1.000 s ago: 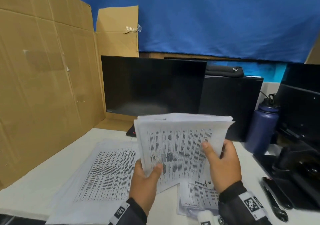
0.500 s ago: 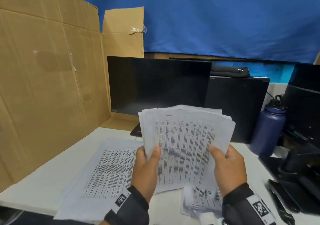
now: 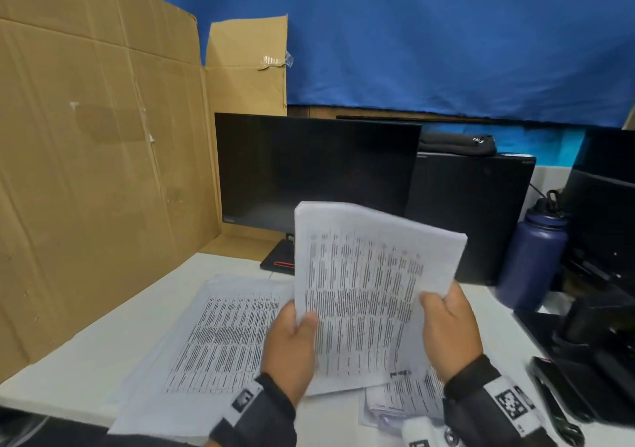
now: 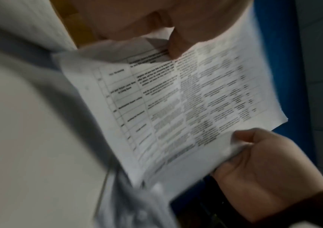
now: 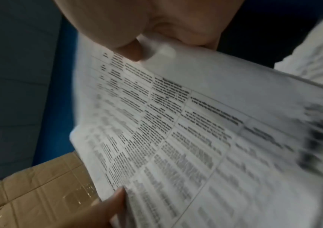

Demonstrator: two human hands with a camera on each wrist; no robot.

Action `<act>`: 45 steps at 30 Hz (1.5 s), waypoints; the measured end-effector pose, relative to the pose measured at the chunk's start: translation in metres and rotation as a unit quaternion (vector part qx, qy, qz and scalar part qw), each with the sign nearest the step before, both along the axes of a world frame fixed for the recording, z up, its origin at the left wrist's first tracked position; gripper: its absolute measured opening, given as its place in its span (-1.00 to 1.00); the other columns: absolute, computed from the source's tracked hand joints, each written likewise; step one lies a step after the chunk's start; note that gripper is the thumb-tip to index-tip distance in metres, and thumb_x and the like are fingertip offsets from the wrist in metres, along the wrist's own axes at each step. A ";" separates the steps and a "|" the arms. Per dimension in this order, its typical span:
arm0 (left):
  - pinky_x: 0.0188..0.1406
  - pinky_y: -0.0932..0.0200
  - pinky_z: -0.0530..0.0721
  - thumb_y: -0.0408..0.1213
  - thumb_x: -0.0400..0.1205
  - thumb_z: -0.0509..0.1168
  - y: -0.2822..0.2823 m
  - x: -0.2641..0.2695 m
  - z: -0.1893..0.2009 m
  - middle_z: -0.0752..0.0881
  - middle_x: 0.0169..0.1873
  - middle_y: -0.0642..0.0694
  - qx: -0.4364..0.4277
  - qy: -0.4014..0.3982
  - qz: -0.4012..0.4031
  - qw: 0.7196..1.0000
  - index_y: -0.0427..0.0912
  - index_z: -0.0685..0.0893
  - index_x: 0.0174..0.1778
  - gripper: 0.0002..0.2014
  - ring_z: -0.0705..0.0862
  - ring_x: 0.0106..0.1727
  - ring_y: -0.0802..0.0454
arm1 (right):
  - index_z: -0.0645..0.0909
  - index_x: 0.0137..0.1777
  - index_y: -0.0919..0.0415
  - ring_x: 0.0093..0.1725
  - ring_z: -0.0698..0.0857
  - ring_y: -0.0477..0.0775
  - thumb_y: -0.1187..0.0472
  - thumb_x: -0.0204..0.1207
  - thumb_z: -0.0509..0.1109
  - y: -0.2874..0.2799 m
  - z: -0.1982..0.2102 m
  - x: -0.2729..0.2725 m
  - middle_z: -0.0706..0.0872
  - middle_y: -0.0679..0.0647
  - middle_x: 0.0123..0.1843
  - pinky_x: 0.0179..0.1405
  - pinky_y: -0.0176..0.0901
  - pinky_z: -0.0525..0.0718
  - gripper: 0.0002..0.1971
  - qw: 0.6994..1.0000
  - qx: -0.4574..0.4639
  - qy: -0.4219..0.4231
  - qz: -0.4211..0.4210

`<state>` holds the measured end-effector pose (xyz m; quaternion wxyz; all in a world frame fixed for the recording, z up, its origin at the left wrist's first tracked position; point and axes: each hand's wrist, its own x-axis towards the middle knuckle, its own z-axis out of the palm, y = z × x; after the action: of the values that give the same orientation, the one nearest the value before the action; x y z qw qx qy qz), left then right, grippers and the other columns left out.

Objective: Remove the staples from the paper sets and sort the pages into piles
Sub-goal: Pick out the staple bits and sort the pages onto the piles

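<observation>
Both hands hold a thick stack of printed pages (image 3: 364,285) upright above the white desk (image 3: 86,354). My left hand (image 3: 292,340) grips its left edge, thumb on the front. My right hand (image 3: 446,330) pinches the right edge lower down. The same stack (image 4: 186,100) shows in the left wrist view between my left thumb (image 4: 176,44) and my right hand (image 4: 264,166). In the right wrist view the stack (image 5: 186,138) fills the frame, blurred. A pile of loose pages (image 3: 220,336) lies flat on the desk at left. Another paper set (image 3: 405,398) lies under the held stack, partly hidden.
A cardboard wall (image 3: 86,171) stands along the left. A black monitor (image 3: 316,168) and a second dark screen (image 3: 470,220) stand behind the papers. A dark blue bottle (image 3: 532,254) stands at right, with black equipment (image 3: 598,326) and a black tool (image 3: 553,402) near the desk's right edge.
The held stack has turned from wide to tall and tilted to the right. My left hand moved up its left edge; my right hand now grips the right edge.
</observation>
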<state>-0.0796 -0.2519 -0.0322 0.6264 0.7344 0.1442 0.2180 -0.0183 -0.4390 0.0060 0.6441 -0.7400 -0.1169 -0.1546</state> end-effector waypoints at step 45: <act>-0.20 0.34 0.62 -0.39 0.75 0.29 -0.018 0.004 0.012 0.87 -0.11 0.21 -0.106 -0.033 -0.019 0.994 0.05 0.61 0.27 -0.73 0.80 -0.08 0.31 | 0.49 0.23 -0.03 0.03 0.73 -0.17 0.29 0.65 0.37 -0.005 -0.026 -0.010 0.76 -0.17 0.02 -0.13 -0.17 0.61 -0.73 0.998 0.008 0.013 -0.059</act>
<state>-0.0754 -0.2696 -0.0200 0.7088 0.6591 0.1317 0.2140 -0.0286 -0.4437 -0.0196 0.6413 -0.7423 -0.0635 -0.1834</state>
